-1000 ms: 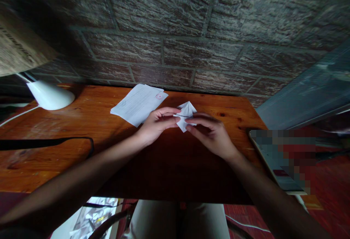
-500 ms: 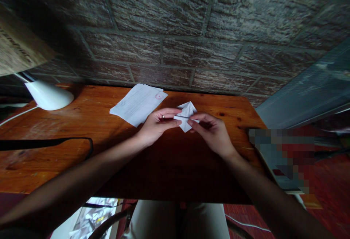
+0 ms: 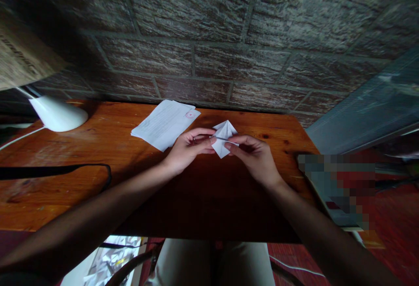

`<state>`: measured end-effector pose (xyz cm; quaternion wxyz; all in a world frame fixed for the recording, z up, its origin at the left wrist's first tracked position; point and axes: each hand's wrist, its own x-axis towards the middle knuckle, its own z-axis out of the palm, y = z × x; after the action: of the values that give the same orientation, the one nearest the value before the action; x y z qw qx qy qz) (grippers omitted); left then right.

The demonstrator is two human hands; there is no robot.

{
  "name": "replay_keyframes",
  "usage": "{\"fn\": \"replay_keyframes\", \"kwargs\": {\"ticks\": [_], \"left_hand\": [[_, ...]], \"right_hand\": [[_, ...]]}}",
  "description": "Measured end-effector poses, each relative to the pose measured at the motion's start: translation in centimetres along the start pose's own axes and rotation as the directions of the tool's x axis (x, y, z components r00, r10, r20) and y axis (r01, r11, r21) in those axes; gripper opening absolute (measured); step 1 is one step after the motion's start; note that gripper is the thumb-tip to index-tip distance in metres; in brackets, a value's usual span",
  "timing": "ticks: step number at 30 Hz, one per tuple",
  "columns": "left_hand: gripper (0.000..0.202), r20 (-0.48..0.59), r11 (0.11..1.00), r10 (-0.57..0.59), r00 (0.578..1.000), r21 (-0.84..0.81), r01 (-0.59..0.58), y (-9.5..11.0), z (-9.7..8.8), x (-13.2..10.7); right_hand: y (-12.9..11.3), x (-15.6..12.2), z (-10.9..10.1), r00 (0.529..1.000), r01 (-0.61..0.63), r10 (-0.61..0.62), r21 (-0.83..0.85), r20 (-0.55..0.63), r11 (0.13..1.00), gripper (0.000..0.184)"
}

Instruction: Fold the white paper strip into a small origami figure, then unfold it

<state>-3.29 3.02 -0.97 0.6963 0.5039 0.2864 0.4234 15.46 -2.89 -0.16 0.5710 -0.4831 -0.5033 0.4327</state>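
Above the wooden table, both hands hold a small piece of folded white paper (image 3: 224, 148) between them. Creases run up to its pointed top, and a dark slit crosses its middle. My left hand (image 3: 190, 145) pinches the left side, thumb in front and fingers behind. On the right side, my right hand (image 3: 253, 153) grips the paper between thumb and index finger. A stack of printed white sheets (image 3: 163, 124) with a red stamp lies just beyond my left hand.
A lamp with a white base (image 3: 59, 113) stands at the left of the table (image 3: 78, 155). A black strap (image 3: 49, 171) lies nearer. Below, a box holds crumpled or folded paper pieces (image 3: 111, 260). A stone-block wall (image 3: 209, 63) rises behind the table.
My left thumb has moved up and inward on the paper, over its left flap. The right hand has stayed almost in place.
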Motion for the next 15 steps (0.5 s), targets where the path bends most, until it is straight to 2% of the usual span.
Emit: {"fn": "replay_keyframes", "kwargs": {"ticks": [5,10,15], "left_hand": [[0.034,-0.041,0.998,0.04,0.998,0.044,-0.038,0.04,0.17,0.03],[0.035,-0.07,0.998,0.03,0.997,0.061,-0.025,-0.05,0.27,0.04],[0.04,-0.033,0.997,0.019,0.999,0.075,-0.017,-0.01,0.2,-0.07]], "right_hand": [[-0.16,0.0,-0.05,0.993,-0.118,0.116,0.056,0.036,0.991,0.019],[-0.19,-0.07,-0.23,0.957,-0.28,0.261,0.177,0.125,0.943,0.024],[-0.23,-0.06,-0.25,0.96,-0.278,0.265,0.186,0.095,0.942,0.024]]}}
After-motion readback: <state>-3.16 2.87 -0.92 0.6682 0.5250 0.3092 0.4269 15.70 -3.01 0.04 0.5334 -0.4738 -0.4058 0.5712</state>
